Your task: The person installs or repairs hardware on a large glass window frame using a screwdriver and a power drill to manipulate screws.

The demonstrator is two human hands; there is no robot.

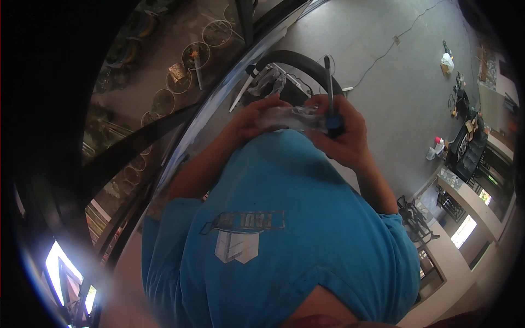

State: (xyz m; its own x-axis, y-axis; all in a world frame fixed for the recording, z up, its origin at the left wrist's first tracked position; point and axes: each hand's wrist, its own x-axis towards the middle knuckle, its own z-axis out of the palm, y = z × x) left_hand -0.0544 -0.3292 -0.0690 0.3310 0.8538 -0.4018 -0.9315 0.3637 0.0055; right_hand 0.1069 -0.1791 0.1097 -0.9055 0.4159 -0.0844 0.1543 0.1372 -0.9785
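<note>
In front of the blue shirt (284, 180), my left hand (260, 116) curls its fingers around one end of a crumpled clear plastic bag (295, 117). The bag stretches across to my right hand (347, 128), which closes on its other end. A tool with a long thin dark shaft (328, 82) and a blue-and-black end (334, 123) is also in my right hand, its shaft pointing away from me; it looks like a screwdriver. What the bag contains is too blurred to make out.
Just beyond my hands curves a thick black hoop (295, 56), beside white bars (240, 95) and more crumpled plastic (268, 82). Dark-framed glass (164, 123) runs along the left, with round pots (195, 56) behind it. A cable (377, 61) crosses the grey floor. Dark furniture (469, 147) stands right.
</note>
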